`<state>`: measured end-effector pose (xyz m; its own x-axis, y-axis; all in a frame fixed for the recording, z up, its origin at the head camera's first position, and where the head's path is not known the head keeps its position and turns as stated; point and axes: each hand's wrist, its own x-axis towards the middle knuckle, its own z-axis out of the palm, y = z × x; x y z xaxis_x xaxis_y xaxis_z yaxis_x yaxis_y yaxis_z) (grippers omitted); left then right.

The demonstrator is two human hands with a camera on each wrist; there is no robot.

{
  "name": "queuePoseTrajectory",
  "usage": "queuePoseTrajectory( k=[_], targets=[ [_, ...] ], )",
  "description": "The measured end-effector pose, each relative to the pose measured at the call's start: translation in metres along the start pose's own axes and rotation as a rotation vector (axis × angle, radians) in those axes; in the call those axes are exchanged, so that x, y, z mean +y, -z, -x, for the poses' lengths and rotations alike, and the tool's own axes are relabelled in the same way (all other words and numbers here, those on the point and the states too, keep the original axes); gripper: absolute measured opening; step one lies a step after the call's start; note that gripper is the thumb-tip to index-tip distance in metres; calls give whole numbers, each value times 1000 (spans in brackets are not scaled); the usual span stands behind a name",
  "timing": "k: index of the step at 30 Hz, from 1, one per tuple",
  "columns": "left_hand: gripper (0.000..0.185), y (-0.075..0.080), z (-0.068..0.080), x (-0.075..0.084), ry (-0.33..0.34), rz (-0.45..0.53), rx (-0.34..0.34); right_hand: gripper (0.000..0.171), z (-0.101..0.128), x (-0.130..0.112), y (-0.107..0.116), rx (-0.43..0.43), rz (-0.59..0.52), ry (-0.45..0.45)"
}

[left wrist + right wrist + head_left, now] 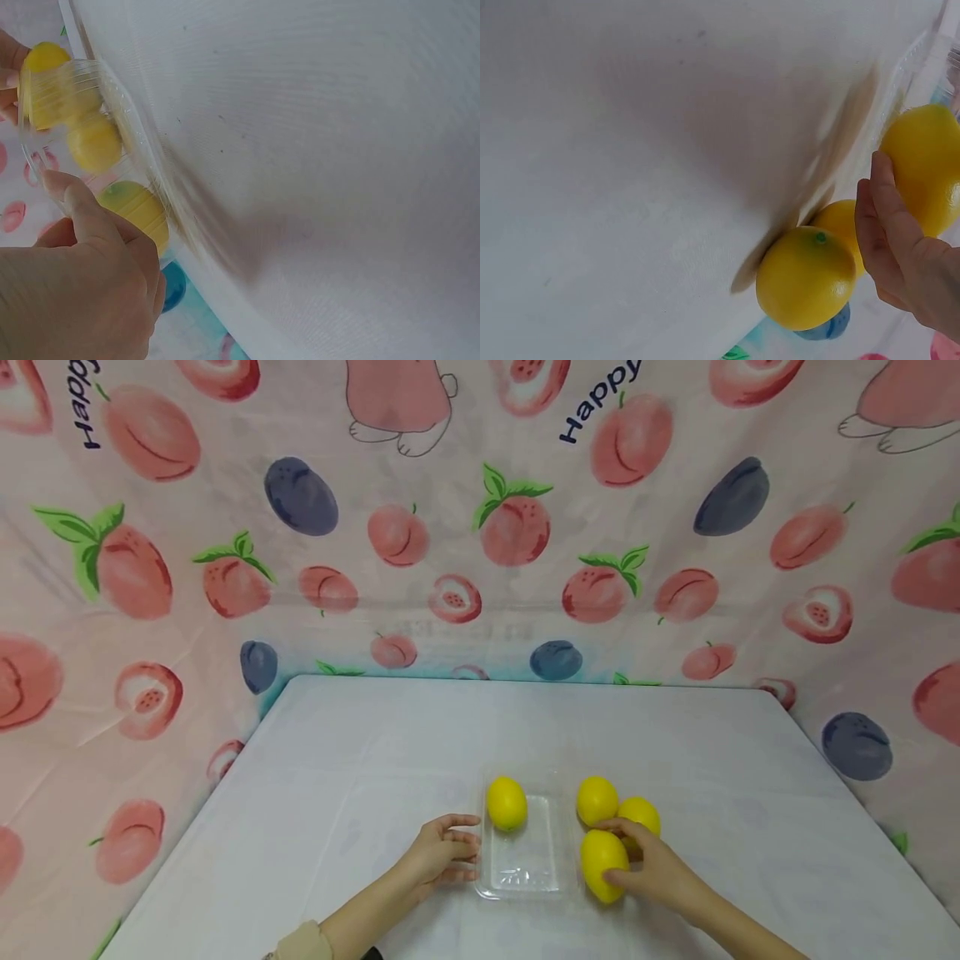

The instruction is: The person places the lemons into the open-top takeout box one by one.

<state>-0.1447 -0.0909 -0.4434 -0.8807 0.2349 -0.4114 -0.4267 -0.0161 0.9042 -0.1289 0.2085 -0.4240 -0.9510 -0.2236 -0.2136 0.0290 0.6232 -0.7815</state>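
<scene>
A clear plastic tray point(525, 877) sits on the white table point(360, 777) with one yellow lemon point(507, 802) in its far left corner. My left hand point(453, 853) holds the tray's left rim, thumb on top of the edge point(75, 199). Just right of the tray my right hand point(630, 860) grips a lemon point(602, 864) that touches the table. Two more lemons point(597, 799) point(640, 814) lie side by side behind it. In the right wrist view my fingers point(885, 217) curl round the held lemon point(926, 161), with a loose lemon point(806, 277) close by.
A fruit-print cloth point(480, 527) hangs as a backdrop behind and on both sides of the table. The table's far edge point(525, 680) and its slanting side edges border the surface. A beige sleeve cuff point(303, 943) shows at the bottom left.
</scene>
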Motion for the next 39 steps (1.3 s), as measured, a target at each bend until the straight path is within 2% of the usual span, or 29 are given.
queuePoseTrajectory(
  k=[12,20,33,39],
  targets=[
    [44,-1,0,-1,0,22,-9,63,1,-3,11,11,12,33],
    [43,0,-1,3,-1,10,2,61,-3,-12,14,8,-52,103],
    [41,0,2,1,4,6,12,58,-17,-29,12,8,-53,170],
    [41,1,1,1,10,1,19,57,-25,-35,8,31,-28,162]
  ],
)
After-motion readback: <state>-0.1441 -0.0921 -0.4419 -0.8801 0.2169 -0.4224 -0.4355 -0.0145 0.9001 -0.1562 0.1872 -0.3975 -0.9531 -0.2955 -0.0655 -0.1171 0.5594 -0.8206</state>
